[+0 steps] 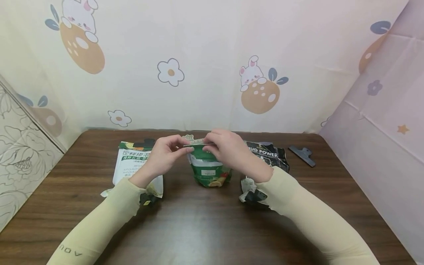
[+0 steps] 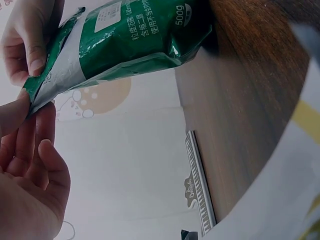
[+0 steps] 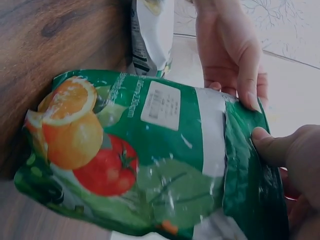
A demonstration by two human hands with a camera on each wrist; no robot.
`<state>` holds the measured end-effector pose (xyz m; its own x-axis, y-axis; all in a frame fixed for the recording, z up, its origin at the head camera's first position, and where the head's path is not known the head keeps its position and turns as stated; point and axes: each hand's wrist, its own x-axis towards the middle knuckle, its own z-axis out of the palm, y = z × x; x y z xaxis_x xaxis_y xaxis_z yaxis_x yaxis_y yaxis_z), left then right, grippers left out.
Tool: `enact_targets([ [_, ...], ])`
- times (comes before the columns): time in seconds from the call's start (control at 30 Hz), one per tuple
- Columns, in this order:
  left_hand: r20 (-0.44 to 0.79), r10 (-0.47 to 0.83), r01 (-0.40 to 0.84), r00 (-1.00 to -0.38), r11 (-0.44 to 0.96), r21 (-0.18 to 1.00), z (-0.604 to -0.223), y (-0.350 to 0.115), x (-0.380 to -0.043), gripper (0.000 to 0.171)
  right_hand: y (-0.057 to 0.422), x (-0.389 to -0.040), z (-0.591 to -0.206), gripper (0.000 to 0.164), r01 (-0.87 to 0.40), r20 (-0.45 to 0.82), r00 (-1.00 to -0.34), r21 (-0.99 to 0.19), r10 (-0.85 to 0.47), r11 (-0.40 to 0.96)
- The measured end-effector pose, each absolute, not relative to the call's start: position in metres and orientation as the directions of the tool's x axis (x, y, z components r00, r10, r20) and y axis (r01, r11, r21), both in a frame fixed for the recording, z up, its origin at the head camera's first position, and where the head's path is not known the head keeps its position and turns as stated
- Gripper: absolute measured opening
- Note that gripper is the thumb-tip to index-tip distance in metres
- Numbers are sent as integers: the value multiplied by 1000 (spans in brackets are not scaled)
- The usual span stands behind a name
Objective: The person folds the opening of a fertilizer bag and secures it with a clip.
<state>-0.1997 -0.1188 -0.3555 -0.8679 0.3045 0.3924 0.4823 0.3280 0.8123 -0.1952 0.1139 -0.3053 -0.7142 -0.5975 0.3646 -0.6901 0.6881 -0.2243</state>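
A green bag (image 1: 207, 169) with a white band and printed fruit stands upright at the middle of the table. My left hand (image 1: 165, 154) pinches the left end of its top edge between thumb and fingers. At the right part of the same edge, my right hand (image 1: 228, 149) grips with thumb and fingertips. The right wrist view shows the top folded over above the silver band, both thumbs on the green flap (image 3: 245, 145). Behind the bag lies a long silver clip with ruler-like marks (image 2: 199, 182), mostly hidden in the head view.
A white bag (image 1: 130, 163) lies to the left, partly behind my left forearm. On the right is a black bag (image 1: 265, 152), overlapped by my right wrist. A dark grey clip (image 1: 303, 155) lies at the far right. Patterned cloth (image 1: 205, 92) hangs behind the table (image 1: 195, 221).
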Motion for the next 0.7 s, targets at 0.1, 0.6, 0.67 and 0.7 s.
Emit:
enact_targets([
  [0.1, 387, 305, 478, -870, 328, 815, -355, -119, -200, 11, 119, -196, -305, 13, -685, 354, -721, -236, -596, 689],
  [0.6, 364, 301, 454, -882, 333, 826, -356, -119, -201, 10, 154, -196, -309, 13, -648, 319, -760, -295, -567, 702],
  [0.67, 364, 302, 456, -881, 335, 825, -356, -120, -201, 10, 160, -196, -310, 13, -639, 311, -767, -303, -561, 707],
  [0.7, 364, 303, 456, -881, 335, 824, -356, -120, -201, 10, 163, -196, -310, 13, -635, 307, -771, -308, -558, 708],
])
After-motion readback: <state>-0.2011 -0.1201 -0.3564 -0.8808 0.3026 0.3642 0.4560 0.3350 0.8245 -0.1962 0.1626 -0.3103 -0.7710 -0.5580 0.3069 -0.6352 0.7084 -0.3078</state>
